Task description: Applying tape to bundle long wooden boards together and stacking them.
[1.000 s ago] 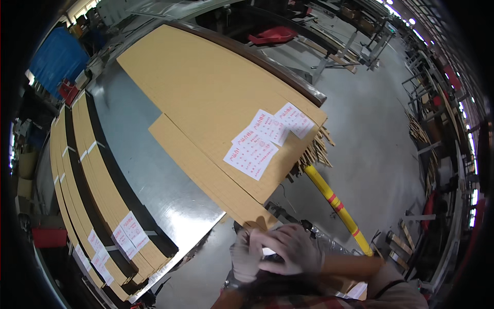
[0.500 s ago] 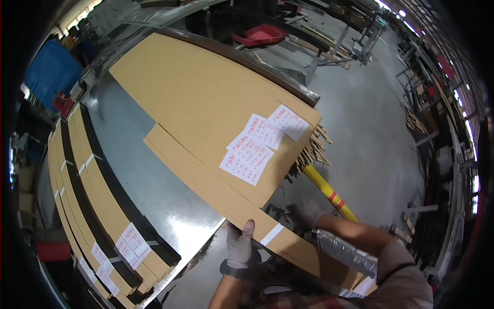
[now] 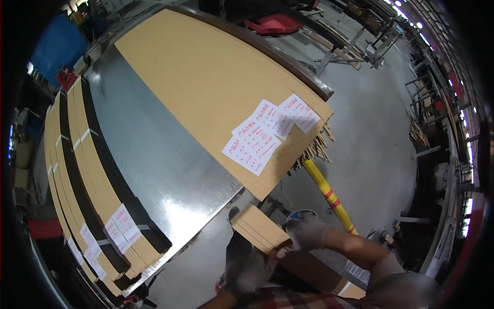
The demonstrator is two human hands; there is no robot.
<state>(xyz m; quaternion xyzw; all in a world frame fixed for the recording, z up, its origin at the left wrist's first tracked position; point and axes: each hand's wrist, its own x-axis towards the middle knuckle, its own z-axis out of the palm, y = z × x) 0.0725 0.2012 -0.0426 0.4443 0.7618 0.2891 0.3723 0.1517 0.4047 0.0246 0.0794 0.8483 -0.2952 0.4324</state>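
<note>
Head view, and the action is all down at the foot of the dial! A narrow cardboard bundle sits there, its near end just short of six o'clock, the rest running out toward five, clear of the table's edge, seams showing along the top face. Right hand, pale-gloved, is at five o'clock, right up against the bundle's far side; whether its fingers are clamped on the cardboard or merely resting there, I can't tell. Left hand is at six, badly blurred, close in at the bundle's near side, and its grip can't be read either. Just behind the right hand, a round-rimmed object peeks out, partly covered.

Now up the table! A broad cardboard sheet sweeps from the centre toward eleven o'clock, with overlapping white labels in red print on its near end. Bare metal tabletop gleams at nine, and strapped cardboard-and-black bundles lie side by side from eight to nine. Thin wooden sticks poke out at three, a yellow tube with red bands slants at four, and a red tray sits at twelve!
</note>
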